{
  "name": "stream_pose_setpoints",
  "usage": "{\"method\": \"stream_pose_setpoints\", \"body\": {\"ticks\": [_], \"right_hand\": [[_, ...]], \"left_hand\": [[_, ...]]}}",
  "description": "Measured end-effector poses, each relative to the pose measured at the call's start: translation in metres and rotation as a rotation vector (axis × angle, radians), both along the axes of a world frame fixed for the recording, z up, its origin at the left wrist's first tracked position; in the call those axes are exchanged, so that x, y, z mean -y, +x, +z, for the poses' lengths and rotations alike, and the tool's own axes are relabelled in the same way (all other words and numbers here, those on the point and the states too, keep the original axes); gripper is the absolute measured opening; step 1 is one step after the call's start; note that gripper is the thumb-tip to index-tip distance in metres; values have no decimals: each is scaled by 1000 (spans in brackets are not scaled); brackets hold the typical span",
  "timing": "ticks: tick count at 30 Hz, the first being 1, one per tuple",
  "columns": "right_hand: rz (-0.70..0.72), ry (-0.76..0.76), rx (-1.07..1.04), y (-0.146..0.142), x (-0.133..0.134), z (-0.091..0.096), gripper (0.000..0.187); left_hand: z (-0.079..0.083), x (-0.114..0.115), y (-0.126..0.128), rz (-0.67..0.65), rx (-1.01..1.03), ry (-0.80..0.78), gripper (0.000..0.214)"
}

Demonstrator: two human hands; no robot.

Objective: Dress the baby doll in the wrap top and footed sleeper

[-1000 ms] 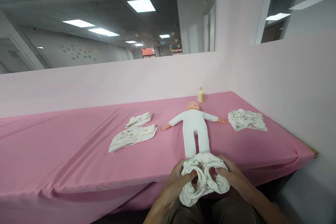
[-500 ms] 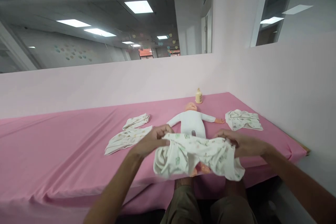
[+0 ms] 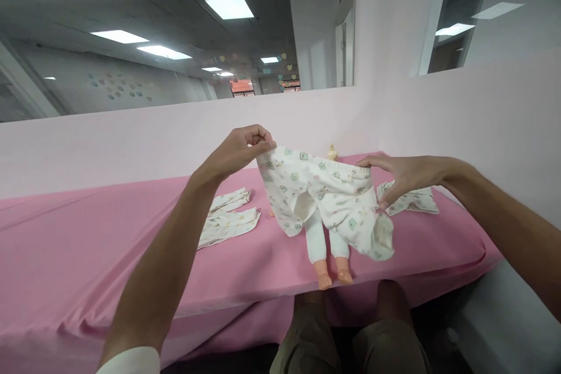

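Head: patterned pants (image 3: 326,187) crosswise, legs-down

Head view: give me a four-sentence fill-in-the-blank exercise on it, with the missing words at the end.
1. The left hand and right hand hold up pants with ____ leg openings.
2. The sheet is ____ in colour.
3. Below the pants, the doll shows its legs and two ____.
4. The bottle is partly hidden by the ____.

Missing words: two; pink; feet; pants.
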State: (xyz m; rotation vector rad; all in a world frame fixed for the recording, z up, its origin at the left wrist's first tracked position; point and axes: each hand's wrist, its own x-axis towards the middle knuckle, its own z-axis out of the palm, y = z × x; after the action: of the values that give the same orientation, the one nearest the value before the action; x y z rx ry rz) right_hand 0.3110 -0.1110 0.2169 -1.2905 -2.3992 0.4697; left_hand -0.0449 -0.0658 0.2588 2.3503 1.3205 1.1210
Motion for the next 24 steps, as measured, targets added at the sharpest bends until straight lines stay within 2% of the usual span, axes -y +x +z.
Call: {"method": "stream_pose_setpoints", "body": {"ticks": [3,7,13,16,19,24], "right_hand": [[-32,18,-70,3,-4,4,54],[-206,142,-273,2,-16,13,33],[-471,420,-539,-29,-28,33,15],[-495,503,-642,-54,-22,36,7],[-384,401,-741,-72,-7,32,6],[-243,157,-781,-87,21,22,21]], "left_hand": [[2,-3,5,16,-79,24,38],[5,1,11,10,-147,13,48],[14,13,38,-5,105,-95,38],[13,21,59,-102,216,-148,34],[5,34,79,-181,301,-157,35],[-13,52,101,-175,324,-78,33]]}}
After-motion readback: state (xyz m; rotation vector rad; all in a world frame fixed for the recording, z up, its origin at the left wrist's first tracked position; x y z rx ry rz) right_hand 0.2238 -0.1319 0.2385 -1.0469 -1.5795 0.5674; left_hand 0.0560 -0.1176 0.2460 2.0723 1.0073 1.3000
